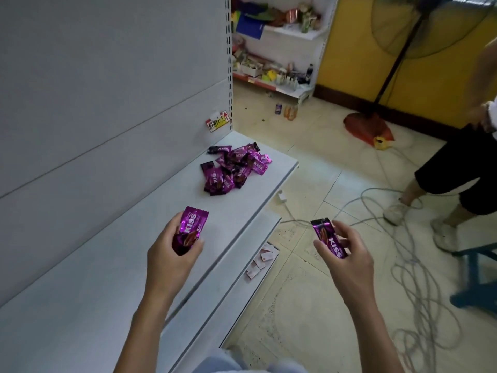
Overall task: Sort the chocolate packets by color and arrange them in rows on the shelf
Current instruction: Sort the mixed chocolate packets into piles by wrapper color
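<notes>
A purple chocolate packet [191, 228] marked KISS is gripped in the left hand [172, 249], above the white shelf [107, 265]; fingers and thumb curl round its lower half, and its crimped top end points up and away, toward the far end of the shelf. A second purple packet [329, 238] is pinched in the right hand [348, 255], out past the shelf's front edge and over the floor; its long axis slants from upper left to lower right, and its lower end sits against the fingers. Both hands are closed on their packets and well apart from each other. Farther along the shelf, near its far end, lies a loose pile of purple packets [234, 168], overlapping and pointing every way, some darker ends showing; how many there are cannot be told. Nothing lies on the shelf between the hands and the pile. Behind the pile a yellow price tag [218, 121] is stuck on the grey back panel [107, 76]. Below the shelf's front edge a lower shelf [250, 238] carries small pale cards [262, 261], partly hidden by the shelf above. On the tiled floor loose cables [403, 238] tangle, beside a blue stool [478, 278] cut off at the right edge. Another person [457, 170] stands there, seen only from the waist down. Beyond are a standing fan [403, 36] and a cluttered far shelf [279, 49], its goods too blurred to name
</notes>
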A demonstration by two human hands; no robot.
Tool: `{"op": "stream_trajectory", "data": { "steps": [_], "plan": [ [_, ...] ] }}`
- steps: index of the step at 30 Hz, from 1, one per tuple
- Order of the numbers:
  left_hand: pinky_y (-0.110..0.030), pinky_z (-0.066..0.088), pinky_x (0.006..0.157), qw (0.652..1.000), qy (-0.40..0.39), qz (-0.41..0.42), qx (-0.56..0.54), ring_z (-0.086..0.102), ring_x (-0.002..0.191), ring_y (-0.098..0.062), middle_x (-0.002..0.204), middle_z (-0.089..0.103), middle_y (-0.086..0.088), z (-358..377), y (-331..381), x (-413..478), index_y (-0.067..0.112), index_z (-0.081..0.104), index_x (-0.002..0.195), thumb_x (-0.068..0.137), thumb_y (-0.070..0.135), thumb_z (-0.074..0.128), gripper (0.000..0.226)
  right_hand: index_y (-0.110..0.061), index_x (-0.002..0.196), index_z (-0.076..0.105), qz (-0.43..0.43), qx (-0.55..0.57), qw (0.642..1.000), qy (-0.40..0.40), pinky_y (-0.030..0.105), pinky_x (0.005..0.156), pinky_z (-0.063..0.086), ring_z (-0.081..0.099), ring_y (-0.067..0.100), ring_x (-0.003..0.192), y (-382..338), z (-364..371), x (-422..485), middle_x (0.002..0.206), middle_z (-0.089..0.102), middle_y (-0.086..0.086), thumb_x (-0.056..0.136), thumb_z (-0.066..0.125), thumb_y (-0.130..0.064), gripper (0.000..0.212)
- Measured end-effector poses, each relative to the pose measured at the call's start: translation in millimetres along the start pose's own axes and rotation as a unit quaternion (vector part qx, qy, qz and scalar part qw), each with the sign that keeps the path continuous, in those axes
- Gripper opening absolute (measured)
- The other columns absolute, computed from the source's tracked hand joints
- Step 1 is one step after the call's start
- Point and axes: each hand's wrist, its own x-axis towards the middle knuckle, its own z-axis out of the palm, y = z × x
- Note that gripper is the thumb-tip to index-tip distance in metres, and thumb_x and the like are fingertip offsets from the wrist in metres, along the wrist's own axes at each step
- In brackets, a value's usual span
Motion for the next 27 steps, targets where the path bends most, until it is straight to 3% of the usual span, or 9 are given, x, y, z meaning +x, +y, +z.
{"op": "stream_trajectory", "data": {
  "steps": [3,5,8,11,13,17,23,27],
  "plan": [
    [0.002,0.037,0.057,0.999,0.029,-0.014,-0.004,0.054,0.081,0.006,0.090,0.054,0.022,10,4,26,0.025,0.048,0.114,0.079,0.012,0.070,0.044,-0.019,0.115,0.057,-0.004,0.010,1.000,-0.019,0.023,0.075,0.049,0.055,0.002,0.091,-3,17,29,0.102,0.060,-0.005,0.075,0.074,-0.013,0.044],
    [-0.001,0.038,0.056,0.999,0.043,-0.033,-0.005,0.053,0.079,0.007,0.089,0.054,0.022,19,4,40,0.025,0.049,0.108,0.078,0.014,0.071,0.039,-0.020,0.110,0.058,-0.008,0.008,0.999,-0.047,0.019,0.070,0.046,0.055,0.000,0.090,-3,27,54,0.098,0.061,-0.008,0.076,0.073,-0.014,0.038],
    [-0.007,0.036,0.063,0.996,0.071,-0.053,0.015,0.052,0.085,0.005,0.097,0.056,0.009,40,-2,62,0.024,0.054,0.110,0.078,0.019,0.071,0.036,-0.021,0.104,0.060,-0.012,0.002,0.996,-0.094,0.019,0.071,0.047,0.054,-0.003,0.087,-2,42,103,0.091,0.059,-0.016,0.076,0.073,-0.015,0.032],
    [-0.014,0.037,0.069,0.989,0.114,-0.083,0.039,0.050,0.083,0.000,0.106,0.046,-0.001,64,-9,89,0.024,0.057,0.113,0.078,0.022,0.071,0.038,-0.022,0.104,0.060,-0.014,-0.004,0.991,-0.131,0.029,0.082,0.049,0.056,0.005,0.089,7,65,159,0.096,0.062,-0.008,0.076,0.073,-0.016,0.031],
    [-0.020,0.038,0.075,0.983,0.145,-0.105,0.041,0.051,0.082,-0.007,0.105,0.046,-0.002,82,-10,105,0.023,0.058,0.114,0.078,0.024,0.071,0.038,-0.021,0.103,0.060,-0.030,-0.008,0.984,-0.176,0.026,0.081,0.048,0.057,0.008,0.091,11,83,195,0.099,0.063,-0.004,0.076,0.073,-0.016,0.030],
    [-0.023,0.039,0.079,0.963,0.228,-0.143,0.020,0.051,0.091,-0.011,0.105,0.049,-0.001,120,-5,128,0.020,0.057,0.115,0.077,0.025,0.072,0.042,-0.018,0.102,0.061,-0.077,-0.043,0.951,-0.295,0.008,0.061,0.039,0.055,-0.002,0.081,13,114,260,0.094,0.062,-0.008,0.078,0.072,-0.019,0.026],
    [-0.024,0.038,0.078,0.922,0.334,-0.194,0.039,0.052,0.093,-0.013,0.109,0.054,-0.002,165,-3,154,0.013,0.049,0.115,0.073,0.025,0.076,0.051,-0.017,0.099,0.063,-0.162,-0.078,0.902,-0.393,0.011,0.061,0.036,0.055,0.008,0.084,3,162,324,0.094,0.062,-0.006,0.078,0.072,-0.025,0.025],
    [-0.024,0.038,0.076,0.907,0.374,-0.177,0.082,0.051,0.090,-0.014,0.096,0.052,0.002,190,5,172,0.019,0.052,0.095,0.073,0.023,0.076,0.034,-0.014,0.100,0.063,-0.210,-0.036,0.879,-0.426,0.022,0.072,0.043,0.057,0.013,0.087,-10,192,336,0.095,0.063,-0.002,0.079,0.071,-0.026,0.025]
  ]
}}
